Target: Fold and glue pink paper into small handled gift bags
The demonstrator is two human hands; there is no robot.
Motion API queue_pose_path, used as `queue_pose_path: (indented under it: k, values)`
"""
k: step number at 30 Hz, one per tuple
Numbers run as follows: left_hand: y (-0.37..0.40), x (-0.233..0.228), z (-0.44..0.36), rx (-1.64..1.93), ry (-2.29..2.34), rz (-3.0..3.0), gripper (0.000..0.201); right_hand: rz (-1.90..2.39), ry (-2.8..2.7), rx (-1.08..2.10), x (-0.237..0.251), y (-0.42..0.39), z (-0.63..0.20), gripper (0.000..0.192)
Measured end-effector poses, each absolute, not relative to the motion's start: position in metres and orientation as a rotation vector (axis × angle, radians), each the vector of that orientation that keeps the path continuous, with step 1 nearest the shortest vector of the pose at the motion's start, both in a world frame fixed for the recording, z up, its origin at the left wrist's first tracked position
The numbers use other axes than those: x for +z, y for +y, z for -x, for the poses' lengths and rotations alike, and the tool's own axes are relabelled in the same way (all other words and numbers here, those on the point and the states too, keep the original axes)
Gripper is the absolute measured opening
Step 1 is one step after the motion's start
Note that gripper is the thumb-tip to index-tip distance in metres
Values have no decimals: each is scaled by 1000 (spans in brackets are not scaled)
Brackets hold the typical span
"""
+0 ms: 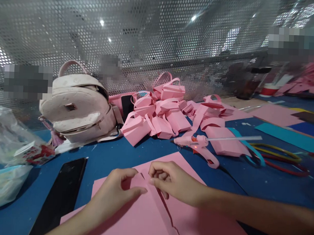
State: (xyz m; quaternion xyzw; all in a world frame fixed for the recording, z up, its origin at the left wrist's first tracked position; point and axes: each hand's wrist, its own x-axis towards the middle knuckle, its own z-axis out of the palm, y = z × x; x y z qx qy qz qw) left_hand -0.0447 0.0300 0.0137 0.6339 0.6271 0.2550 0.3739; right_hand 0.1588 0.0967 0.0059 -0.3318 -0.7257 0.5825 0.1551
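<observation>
A large sheet of pink paper [139, 213] lies in front of me over more pink paper, with an uneven, ragged edge running down its right part. My left hand [120, 188] grips the sheet near its top end, thumb on top and fingers curled at the far side. Close beside it, my right hand [167, 182] pinches the same sheet at the top of the ragged edge; some of its fingers are curled under and partly hidden. Beyond my right hand rests a pink hot glue gun [197, 145] with a clear glue stick in its back.
Several small pink paper bags [159, 114] are heaped behind the paper. A pale backpack [79, 107] stands at left, near a black phone-like slab [62, 193] and a plastic bag [7, 135]. Coloured strips [288, 137] and rings [277, 157] lie right, before a perforated metal screen [176, 38].
</observation>
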Motion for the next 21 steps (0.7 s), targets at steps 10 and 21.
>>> queue_pose_path:
  k: [10, 21]
  values:
    - [35, 13, 47, 588, 1518, -1565, 38, 796, -2234, 1492, 4, 95, -159, 29]
    - [34, 12, 44, 710, 1422, -1467, 27, 900, -2225, 1337, -6, 91, -159, 27]
